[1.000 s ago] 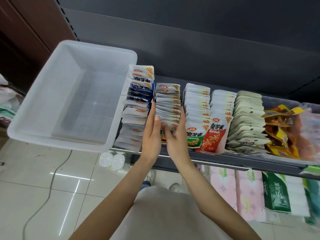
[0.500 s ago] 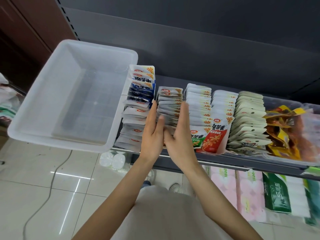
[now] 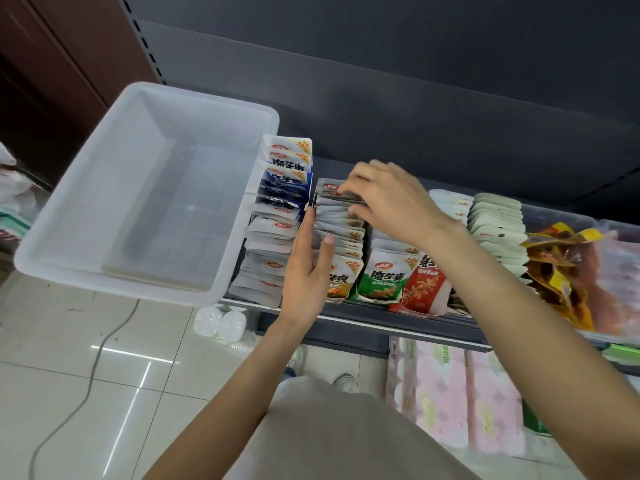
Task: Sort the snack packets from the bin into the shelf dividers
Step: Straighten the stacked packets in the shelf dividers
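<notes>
A clear plastic bin (image 3: 86,188) rests on the shelf's left end and holds no packets. Beside it, snack packets stand in rows between shelf dividers: a blue-and-white row (image 3: 277,209), an orange-label row (image 3: 341,237), then green (image 3: 381,282), red (image 3: 424,289) and pale rows (image 3: 498,230). My left hand (image 3: 306,271) lies flat with straight fingers against the left side of the orange-label row. My right hand (image 3: 388,199) reaches over that row's back end, fingers curled down onto the rear packets' tops.
Yellow and red wrapped snacks (image 3: 568,268) fill a clear tray at the right. Pink tissue packs (image 3: 450,393) sit on the lower shelf. White rolls (image 3: 221,320) and a cable (image 3: 86,372) lie on the tiled floor below the bin.
My right hand has left the front of the orange-label row and moved to its back end. My left hand stays against the row's left side.
</notes>
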Available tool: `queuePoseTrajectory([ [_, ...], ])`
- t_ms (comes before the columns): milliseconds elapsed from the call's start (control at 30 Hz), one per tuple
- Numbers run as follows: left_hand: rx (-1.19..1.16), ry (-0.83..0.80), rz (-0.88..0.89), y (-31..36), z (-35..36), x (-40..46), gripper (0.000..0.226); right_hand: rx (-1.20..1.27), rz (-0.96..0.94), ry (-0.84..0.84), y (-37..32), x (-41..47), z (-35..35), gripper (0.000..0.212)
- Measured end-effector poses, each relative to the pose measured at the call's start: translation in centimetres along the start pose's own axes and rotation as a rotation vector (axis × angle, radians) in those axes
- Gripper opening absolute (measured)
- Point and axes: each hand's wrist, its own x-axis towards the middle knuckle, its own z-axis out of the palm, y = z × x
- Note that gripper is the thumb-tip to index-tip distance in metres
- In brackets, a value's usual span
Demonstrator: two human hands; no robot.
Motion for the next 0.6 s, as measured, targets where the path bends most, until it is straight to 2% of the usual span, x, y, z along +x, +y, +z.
queuePoseTrajectory([
  [133,-0.054,-0.015,-0.026,-0.1,0.1,-0.4,0.061,-0.074,-0.09,-0.072,-0.2,1.2,-0.5,0.036],
  [333,-0.07,0.025,-0.013,-0.4,0.5,-0.3,0.061,0.088,-0.085,-0.106,0.2,1.0,-0.1,0.035],
  [433,-0.083,0.013,-0.006,-0.2,0.5,-0.4,0.064,-0.033,-0.163,-0.062,0.8,0.3,0.3,0.032],
  [500,-0.11,-0.032,0.011,-0.1,0.2,-0.6,0.072,-0.159,-0.199,-0.059,1.1,0.0,0.4,0.035],
  [600,-0.037,-0.113,0.05,-0.8,-0.5,-0.8,0.1,-0.106,-0.136,-0.094,1.1,0.6,0.0,0.038],
])
